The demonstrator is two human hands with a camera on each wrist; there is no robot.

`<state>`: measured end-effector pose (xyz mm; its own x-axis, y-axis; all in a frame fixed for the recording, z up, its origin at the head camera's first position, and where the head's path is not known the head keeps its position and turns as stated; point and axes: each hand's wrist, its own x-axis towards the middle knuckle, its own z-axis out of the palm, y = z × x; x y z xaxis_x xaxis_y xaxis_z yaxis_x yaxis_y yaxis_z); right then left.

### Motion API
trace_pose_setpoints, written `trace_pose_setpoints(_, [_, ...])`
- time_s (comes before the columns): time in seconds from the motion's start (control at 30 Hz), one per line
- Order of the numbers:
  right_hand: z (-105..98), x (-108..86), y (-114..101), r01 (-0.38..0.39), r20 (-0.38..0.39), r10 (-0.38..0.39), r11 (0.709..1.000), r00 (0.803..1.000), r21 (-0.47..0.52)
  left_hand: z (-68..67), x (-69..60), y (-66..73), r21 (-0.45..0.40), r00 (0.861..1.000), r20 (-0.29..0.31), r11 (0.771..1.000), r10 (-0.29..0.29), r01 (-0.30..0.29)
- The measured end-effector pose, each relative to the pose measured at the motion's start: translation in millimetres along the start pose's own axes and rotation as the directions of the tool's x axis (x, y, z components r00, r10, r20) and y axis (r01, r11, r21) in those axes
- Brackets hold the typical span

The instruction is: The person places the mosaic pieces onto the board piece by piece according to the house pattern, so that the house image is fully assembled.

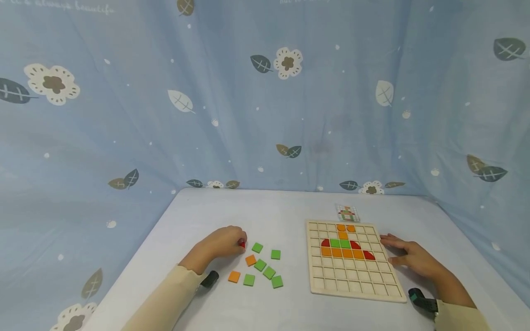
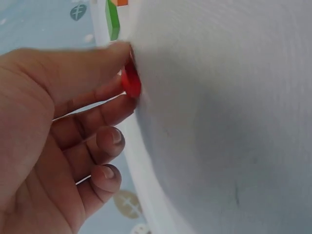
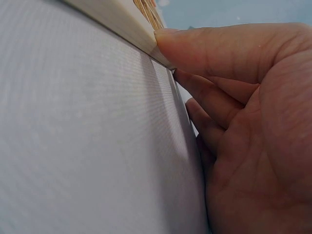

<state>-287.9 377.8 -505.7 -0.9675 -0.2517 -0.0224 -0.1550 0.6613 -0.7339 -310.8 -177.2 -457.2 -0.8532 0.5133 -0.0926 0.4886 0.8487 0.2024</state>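
Note:
My left hand (image 1: 225, 241) pinches a small red tile (image 2: 130, 80) between thumb and fingertips, close over the white table at the left. Its exact shape is partly covered by the fingers. Over at the right, my right hand (image 1: 414, 259) rests beside a wooden grid board (image 1: 356, 296), its thumb (image 3: 195, 48) touching the board's right edge. On the board lie orange squares (image 1: 336, 252), green squares (image 1: 340, 243), rounded red tiles (image 1: 369, 255) and two orange round tiles (image 1: 351, 228).
Several loose green squares (image 1: 269, 272) and two orange squares (image 1: 233, 276) are scattered between the left hand and the board. Behind the board lies a small pattern card (image 1: 347, 213). A blue printed curtain (image 1: 248, 115) surrounds the table's back and sides.

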Motion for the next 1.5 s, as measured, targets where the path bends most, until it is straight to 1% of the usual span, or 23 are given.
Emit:
trace_pose_setpoints(0.23, [-1.1,0.4,-2.4,0.004,0.002,-0.004,1.000,1.000,0.022,-1.8,1.6,-1.0,0.023,0.998,-0.026,0.998,0.062,-0.062])
trace_pose_setpoints(0.4, [-2.2,0.6,-2.1,0.015,-0.008,-0.015,1.000,1.000,0.000,-5.4,4.4,-0.2,0.011,0.997,-0.049,0.998,0.058,-0.057])
trace_pose_setpoints(0.53, [-3.3,-0.1,-2.7,0.011,-0.013,-0.011,1.000,1.000,-0.010,-7.4,7.2,2.5,-0.003,0.999,-0.034,0.999,0.040,-0.040])
trace_pose_setpoints(0.7, [-5.6,-2.8,-4.8,0.001,-0.006,-0.001,1.000,1.000,0.001,-4.3,9.5,7.1,-0.020,0.999,-0.012,0.999,0.039,-0.039])
trace_pose_setpoints(0.8, [-5.4,-3.1,-5.0,-0.003,-0.003,0.003,1.000,1.000,0.006,-3.4,10.4,9.8,-0.023,0.999,-0.011,0.999,0.040,-0.040])
trace_pose_setpoints(1.1, [-5.6,-2.5,-5.0,0.009,-0.010,-0.009,1.000,1.000,0.007,-3.0,19.3,18.0,-0.016,0.995,-0.013,0.995,0.096,-0.096])
trace_pose_setpoints(1.2, [-5.1,-1.8,-4.9,0.003,0.000,-0.003,1.000,1.000,0.011,-1.3,23.8,23.6,-0.017,0.994,-0.007,0.994,0.105,-0.105])
trace_pose_setpoints(1.33, [-3.3,0.0,-3.4,-0.003,0.007,0.003,1.000,1.000,-0.001,2.3,31.1,35.6,-0.024,0.993,0.004,0.993,0.117,-0.117])
trace_pose_setpoints(1.4, [-2.1,0.4,-2.0,-0.009,0.008,0.009,1.000,1.000,-0.010,3.7,35.5,43.0,-0.019,0.991,0.012,0.990,0.136,-0.136])
trace_pose_setpoints(1.5, [-1.2,-0.5,-1.3,-0.019,0.007,0.019,1.000,1.000,-0.010,4.1,42.7,55.1,0.000,0.983,0.008,0.983,0.186,-0.186])
